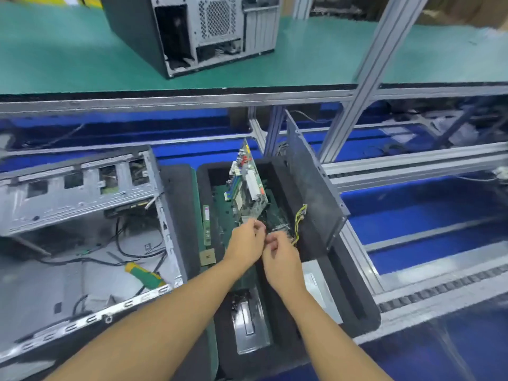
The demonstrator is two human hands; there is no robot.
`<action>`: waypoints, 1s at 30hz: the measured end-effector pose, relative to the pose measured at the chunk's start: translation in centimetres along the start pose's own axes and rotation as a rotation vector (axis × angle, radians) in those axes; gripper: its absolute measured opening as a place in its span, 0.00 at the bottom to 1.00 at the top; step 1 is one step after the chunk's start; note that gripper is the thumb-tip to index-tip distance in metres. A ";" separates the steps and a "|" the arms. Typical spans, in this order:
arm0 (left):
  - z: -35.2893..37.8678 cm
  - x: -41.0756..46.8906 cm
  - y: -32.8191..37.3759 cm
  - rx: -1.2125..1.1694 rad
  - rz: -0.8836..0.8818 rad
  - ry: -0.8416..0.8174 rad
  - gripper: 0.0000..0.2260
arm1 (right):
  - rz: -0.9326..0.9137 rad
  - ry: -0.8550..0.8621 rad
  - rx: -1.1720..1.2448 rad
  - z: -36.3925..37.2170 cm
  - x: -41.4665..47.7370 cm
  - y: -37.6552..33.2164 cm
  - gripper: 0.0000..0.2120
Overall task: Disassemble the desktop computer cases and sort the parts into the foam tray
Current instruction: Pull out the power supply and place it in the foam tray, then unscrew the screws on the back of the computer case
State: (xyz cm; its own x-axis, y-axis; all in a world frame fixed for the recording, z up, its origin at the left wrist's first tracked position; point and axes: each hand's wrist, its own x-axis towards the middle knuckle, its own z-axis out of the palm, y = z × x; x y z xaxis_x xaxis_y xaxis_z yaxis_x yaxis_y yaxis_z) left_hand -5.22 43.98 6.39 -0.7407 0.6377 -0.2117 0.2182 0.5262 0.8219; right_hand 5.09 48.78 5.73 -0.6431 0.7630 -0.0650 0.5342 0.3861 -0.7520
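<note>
Head view: left hand (246,241) grips tilted motherboard (247,188), right hand (283,259) pinches its wires (298,220), side panel (310,182) beside.

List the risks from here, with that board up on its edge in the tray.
1. The motherboard stands tilted on edge in the foam tray; released carelessly, it may topple.
2. The yellow wires hang right beside the left hand and right hand and could snag.
3. An elbow might knock the side panel standing along the tray's right.
</note>
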 end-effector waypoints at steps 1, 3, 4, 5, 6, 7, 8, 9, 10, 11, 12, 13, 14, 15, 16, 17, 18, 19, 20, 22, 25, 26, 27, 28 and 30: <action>-1.6 -0.6 0.5 0.021 0.002 0.025 0.07 | 0.022 0.001 0.129 0.2 0.1 -1.3 0.08; -5.0 -1.8 1.5 0.028 0.032 0.091 0.08 | 0.005 0.012 0.314 0.7 0.4 -4.0 0.09; -6.8 -2.4 1.8 0.034 0.056 0.124 0.09 | -0.033 0.008 0.378 1.1 0.5 -5.5 0.08; -8.6 -3.1 1.9 0.045 0.076 0.150 0.09 | -0.079 -0.008 0.424 1.5 0.5 -7.0 0.09; -10.5 -3.6 1.8 0.045 0.084 0.169 0.10 | -0.129 -0.031 0.457 1.9 0.3 -8.6 0.09; -12.4 -4.3 1.5 0.026 0.081 0.187 0.10 | -0.186 -0.060 0.477 2.3 0.0 -10.3 0.10; -14.4 -5.0 1.0 0.005 0.073 0.203 0.10 | -0.245 -0.093 0.485 2.7 -0.6 -12.0 0.11; -16.4 -5.7 0.2 0.002 0.064 0.217 0.11 | -0.305 -0.126 0.480 3.0 -1.2 -13.4 0.12; -18.5 -6.4 -0.8 0.025 0.051 0.220 0.10 | -0.366 -0.159 0.459 3.5 -1.7 -14.8 0.12; -20.7 -7.1 -2.0 0.071 0.019 0.211 0.10 | -0.420 -0.201 0.415 4.0 -2.2 -16.1 0.13; -22.8 -7.8 -3.4 0.135 -0.032 0.197 0.09 | -0.457 -0.267 0.351 4.6 -2.8 -17.4 0.13; -25.0 -8.4 -5.0 0.210 -0.093 0.187 0.09 | -0.476 -0.357 0.248 5.3 -3.1 -18.7 0.12; -27.0 -8.9 -6.8 0.286 -0.157 0.183 0.09 | -0.486 -0.465 0.094 6.4 -3.4 -19.9 0.11; -28.9 -9.5 -8.7 0.353 -0.222 0.181 0.08 | -0.493 -0.571 -0.106 7.8 -3.4 -20.9 0.09; -30.6 -10.1 -10.5 0.410 -0.276 0.176 0.09 | -0.489 -0.665 -0.315 9.6 -3.3 -21.8 0.08; -31.9 -10.6 -12.2 0.458 -0.314 0.156 0.09 | -0.475 -0.743 -0.511 11.7 -3.0 -22.4 0.08; -33.0 -11.1 -13.7 0.488 -0.336 0.115 0.10 | -0.462 -0.816 -0.683 13.9 -2.8 -22.8 0.09; -33.9 -11.5 -15.0 0.494 -0.347 0.059 0.09 | -0.450 -0.888 -0.829 16.1 -2.6 -23.0 0.12; -34.5 -11.9 -16.2 0.479 -0.349 -0.002 0.08 | -0.431 -0.954 -0.942 18.1 -2.4 -22.9 0.14; -35.0 -12.8 -18.2 0.431 -0.327 -0.117 0.07 | -0.391 -1.034 -1.105 21.4 -1.9 -21.9 0.18; -34.7 -14.1 -20.0 0.389 -0.207 -0.254 0.08 | -0.367 -1.004 -1.244 23.9 -1.6 -20.3 0.21; -34.4 -14.5 -20.1 0.367 -0.158 -0.291 0.09 | -0.363 -0.977 -1.264 24.3 -1.7 -20.0 0.21; -34.2 -14.7 -20.0 0.334 -0.116 -0.324 0.10 | -0.362 -0.959 -1.285 24.6 -1.7 -20.0 0.20; -34.0 -15.0 -19.7 0.285 -0.089 -0.359 0.12 | -0.357 -0.951 -1.303 24.8 -1.7 -20.2 0.20; -33.7 -15.1 -19.3 0.199 -0.061 -0.470 0.17 | -0.323 -0.944 -1.276 24.4 -1.7 -21.4 0.17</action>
State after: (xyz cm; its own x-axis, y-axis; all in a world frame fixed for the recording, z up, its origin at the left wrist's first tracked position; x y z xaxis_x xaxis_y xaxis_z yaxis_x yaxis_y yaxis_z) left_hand -19.64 5.19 11.54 -0.4006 0.7621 -0.5086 0.3339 0.6384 0.6935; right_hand -18.68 26.59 5.91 -0.6462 0.1815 -0.7412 0.0912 0.9827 0.1611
